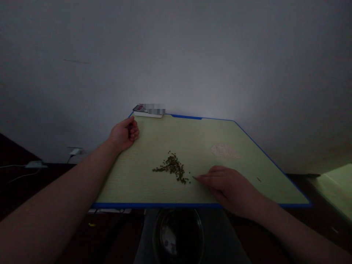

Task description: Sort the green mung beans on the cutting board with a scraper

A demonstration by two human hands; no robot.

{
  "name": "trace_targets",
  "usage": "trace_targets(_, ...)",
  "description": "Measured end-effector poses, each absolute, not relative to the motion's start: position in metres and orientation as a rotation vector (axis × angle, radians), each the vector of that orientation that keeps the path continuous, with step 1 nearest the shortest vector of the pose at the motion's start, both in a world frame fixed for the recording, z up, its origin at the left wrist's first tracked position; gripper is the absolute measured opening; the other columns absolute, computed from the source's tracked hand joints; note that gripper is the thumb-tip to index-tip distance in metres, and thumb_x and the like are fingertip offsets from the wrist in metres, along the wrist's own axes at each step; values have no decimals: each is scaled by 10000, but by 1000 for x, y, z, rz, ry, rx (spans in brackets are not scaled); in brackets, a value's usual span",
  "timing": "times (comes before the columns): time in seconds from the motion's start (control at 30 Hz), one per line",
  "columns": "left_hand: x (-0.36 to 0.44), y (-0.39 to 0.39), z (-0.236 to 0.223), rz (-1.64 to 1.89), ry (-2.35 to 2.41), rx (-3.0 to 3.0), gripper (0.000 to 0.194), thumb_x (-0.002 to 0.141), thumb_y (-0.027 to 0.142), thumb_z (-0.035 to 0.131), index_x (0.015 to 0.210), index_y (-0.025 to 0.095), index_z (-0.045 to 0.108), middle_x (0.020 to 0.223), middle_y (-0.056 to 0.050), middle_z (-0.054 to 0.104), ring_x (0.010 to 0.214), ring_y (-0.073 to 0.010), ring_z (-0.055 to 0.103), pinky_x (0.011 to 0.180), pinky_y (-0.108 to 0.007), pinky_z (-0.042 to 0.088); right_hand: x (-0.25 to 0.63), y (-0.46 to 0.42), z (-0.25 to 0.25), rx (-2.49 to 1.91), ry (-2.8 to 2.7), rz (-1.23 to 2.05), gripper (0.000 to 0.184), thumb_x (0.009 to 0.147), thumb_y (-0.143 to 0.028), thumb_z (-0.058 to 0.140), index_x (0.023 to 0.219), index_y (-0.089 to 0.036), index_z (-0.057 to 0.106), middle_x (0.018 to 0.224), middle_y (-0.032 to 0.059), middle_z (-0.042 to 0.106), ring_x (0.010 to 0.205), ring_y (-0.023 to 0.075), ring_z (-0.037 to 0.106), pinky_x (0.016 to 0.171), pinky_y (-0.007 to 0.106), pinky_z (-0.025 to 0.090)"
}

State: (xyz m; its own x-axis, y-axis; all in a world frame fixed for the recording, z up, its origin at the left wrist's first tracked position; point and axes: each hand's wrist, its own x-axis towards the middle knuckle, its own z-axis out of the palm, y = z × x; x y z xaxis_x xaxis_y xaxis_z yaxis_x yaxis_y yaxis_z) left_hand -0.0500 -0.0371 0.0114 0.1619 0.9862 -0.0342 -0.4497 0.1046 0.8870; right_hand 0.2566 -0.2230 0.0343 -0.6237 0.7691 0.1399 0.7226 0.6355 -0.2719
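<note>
A pale grey wall (176, 55) is filling the upper half of my remote view, and below it a light green tabletop (176, 135) with a blue border is stretching away from me. Under its near edge, a dark, shiny round object (177, 238) is sitting low in the middle. On the right, I am watching the right hand (228, 187) reaching over the tabletop, its fingertips pinching a thin piece (195, 178) too small for me to identify. The left hand (125, 134) is resting at the left edge, curling into a loose fist with nothing visible in it. Dark green grains (173, 165) are lying scattered in a heap between the hands, just left of the right fingertips. A flat white device (148, 114) is occupying the far left corner, a pale patch of material (225, 150) is lying beyond the right hand, and a tiny dark stick (259, 179) is lying near the right edge.
</note>
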Motion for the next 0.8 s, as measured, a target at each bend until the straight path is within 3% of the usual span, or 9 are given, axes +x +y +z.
trace_targets(0.3, -52, -35, 9, 1238, 777, 889, 252, 789, 302, 448, 573, 174, 426, 407, 45, 310, 329, -59, 300, 328, -204, 192, 258, -213, 21, -1179, -2629, 31, 386, 803, -91, 421, 1143, -152, 594, 945, 67, 691, 836, 181, 585, 750, 319, 475)
trace_targets(0.8, -50, -38, 13, 1239, 792, 872, 270, 796, 295, 438, 558, 167, 432, 402, 41, 304, 332, -56, 290, 329, -203, 190, 238, -206, 16, -1227, -2648, -99, 365, 791, -74, 441, 1110, -135, 607, 959, 59, 696, 818, 181, 577, 759, 293, 460)
